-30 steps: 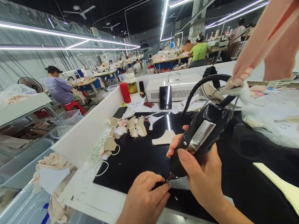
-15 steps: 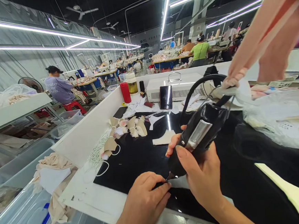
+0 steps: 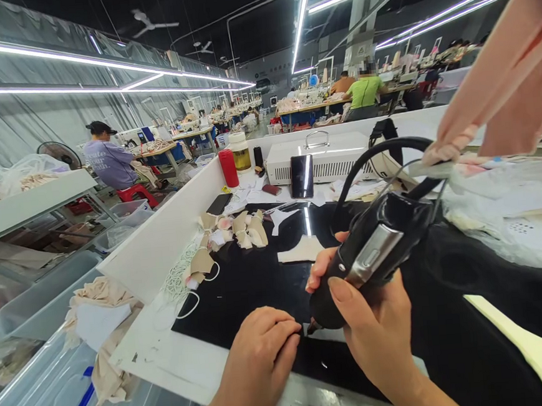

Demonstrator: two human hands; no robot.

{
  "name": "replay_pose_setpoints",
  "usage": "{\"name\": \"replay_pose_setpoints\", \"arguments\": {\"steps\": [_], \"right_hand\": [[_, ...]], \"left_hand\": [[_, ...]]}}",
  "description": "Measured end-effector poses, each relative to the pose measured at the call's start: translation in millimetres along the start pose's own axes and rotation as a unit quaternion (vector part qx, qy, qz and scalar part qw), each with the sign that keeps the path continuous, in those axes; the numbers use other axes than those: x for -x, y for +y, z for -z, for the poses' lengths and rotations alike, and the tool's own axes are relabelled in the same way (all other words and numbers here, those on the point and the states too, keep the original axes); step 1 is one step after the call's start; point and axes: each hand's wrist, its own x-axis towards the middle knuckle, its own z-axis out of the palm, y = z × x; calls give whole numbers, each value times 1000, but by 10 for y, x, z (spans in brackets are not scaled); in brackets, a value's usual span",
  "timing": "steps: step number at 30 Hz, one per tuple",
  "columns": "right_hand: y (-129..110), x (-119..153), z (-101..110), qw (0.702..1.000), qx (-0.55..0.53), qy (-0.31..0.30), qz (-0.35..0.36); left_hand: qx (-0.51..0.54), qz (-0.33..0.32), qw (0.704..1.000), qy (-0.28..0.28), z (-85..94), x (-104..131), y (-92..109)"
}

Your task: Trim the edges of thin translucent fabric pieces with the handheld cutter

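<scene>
The black desk (image 3: 253, 279) is stretching away in front of both hands. The right hand (image 3: 374, 326) is wrapping closed around a black handheld tool (image 3: 373, 254), whose long axis is slanting from upper right down to lower left, its tip (image 3: 311, 327) pointing at the left hand (image 3: 259, 354). That hand's fingers are pressing flat, close together, just left of the tip, apparently pinning a thin white piece (image 3: 326, 334).
</scene>
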Motion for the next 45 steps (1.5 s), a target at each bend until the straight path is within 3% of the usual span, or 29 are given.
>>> {"name": "replay_pose_setpoints", "arguments": {"steps": [11, 19, 26, 33, 40, 45], "right_hand": [[-9, -10, -55, 999, 33, 5, 4], [-107, -109, 162, 998, 40, 57, -13], [-137, -143, 343, 994, 75, 78, -1], [-123, -110, 291, 995, 65, 71, 3], [-46, -105, 274, 997, 53, 51, -1], [17, -123, 279, 997, 62, 27, 22]], "left_hand": [[-25, -13, 999, -32, 5, -16, -23], [-30, -73, 996, -32, 19, 48, -91], [27, -90, 990, -108, 135, -284, -105], [113, -146, 945, -271, 116, -766, -183], [118, -135, 924, -339, 70, -850, -254], [129, -116, 920, -352, 89, -849, -255]]}}
